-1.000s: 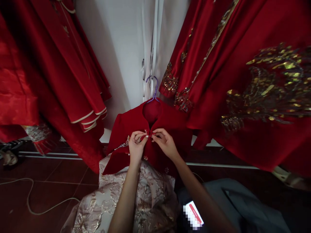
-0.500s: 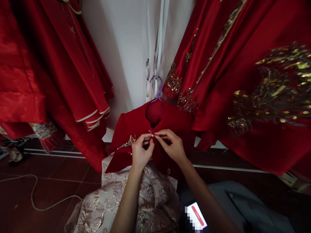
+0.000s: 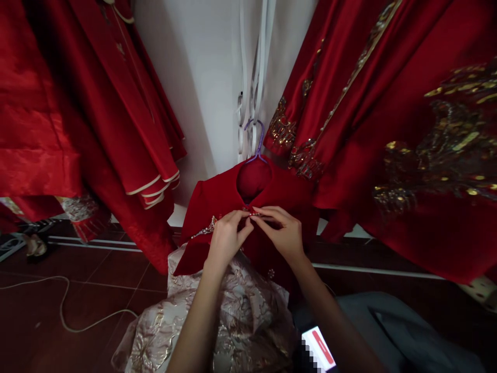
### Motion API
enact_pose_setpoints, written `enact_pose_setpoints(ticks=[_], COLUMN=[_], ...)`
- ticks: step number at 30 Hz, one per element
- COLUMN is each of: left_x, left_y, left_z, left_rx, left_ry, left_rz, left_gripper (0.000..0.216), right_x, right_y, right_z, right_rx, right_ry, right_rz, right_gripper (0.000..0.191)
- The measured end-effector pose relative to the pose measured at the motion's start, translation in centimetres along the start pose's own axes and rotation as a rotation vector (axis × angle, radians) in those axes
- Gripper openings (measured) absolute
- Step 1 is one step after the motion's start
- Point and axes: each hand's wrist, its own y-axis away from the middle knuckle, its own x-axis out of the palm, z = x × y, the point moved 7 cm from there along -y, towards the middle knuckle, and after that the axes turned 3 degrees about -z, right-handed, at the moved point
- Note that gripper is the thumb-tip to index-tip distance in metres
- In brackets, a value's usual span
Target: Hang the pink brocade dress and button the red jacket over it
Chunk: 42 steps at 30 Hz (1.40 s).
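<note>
One round-necked red cloth jacket (image 3: 217,189) is on a purple plastic hanger (image 3: 259,151). At the jacket's left front as viewed, the left hand (image 3: 225,235) pinches, thumb nearly meeting forefinger; below the neckline, a small beaded fastener (image 3: 254,213) lies between both hands' fingertips, partly covered, its halves too small to distinguish; rightward, the right hand (image 3: 282,233) pinches its other side.
</note>
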Motion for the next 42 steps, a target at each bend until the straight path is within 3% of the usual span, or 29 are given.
enact_pose_setpoints(ticks=[12,16,21,25,28,32,37,40,42], left_x=[-0.3,0.5,3.6,4.9,4.5,3.5,3.6,4.9,5.7], left_y=[-1.1,-0.5,2.3,3.1,3.0,3.0,2.2,0.7,0.0], left_z=[-1.0,-0.5,1.1,2.2,2.2,1.9,1.9,1.8,1.8], left_rx=[0.141,0.003,-0.158,-0.235,-0.269,-0.302,-0.283,-0.237,-0.219], left_ry=[-0.082,0.225,0.666,0.891,0.950,1.023,1.021,0.940,0.861], left_rz=[0.143,0.113,0.192,0.263,0.307,0.330,0.320,0.305,0.248], left_gripper=[0.013,0.018,0.058,0.065,0.065,0.056,0.044,0.042,0.039], right_x=[0.1,0.5,1.1,2.0,2.3,0.9,-4.5,-6.5,-6.3], right_y=[-0.7,-0.5,3.4,7.2,8.2,7.5,6.6,5.5,4.7], right_z=[0.7,-0.6,-3.1,-3.5,-3.6,-3.8,-2.3,-0.8,0.0], right_rx=[-0.009,0.040,0.116,0.144,0.105,0.087,0.170,0.182,0.184], right_ry=[0.027,-0.062,-0.225,-0.137,0.001,0.077,0.097,0.071,0.059], right_rz=[0.138,0.080,0.013,0.114,0.094,-0.073,-0.347,-0.338,-0.240], right_gripper=[0.023,0.039,0.053,0.079,0.097,0.071,0.041,0.033,0.027])
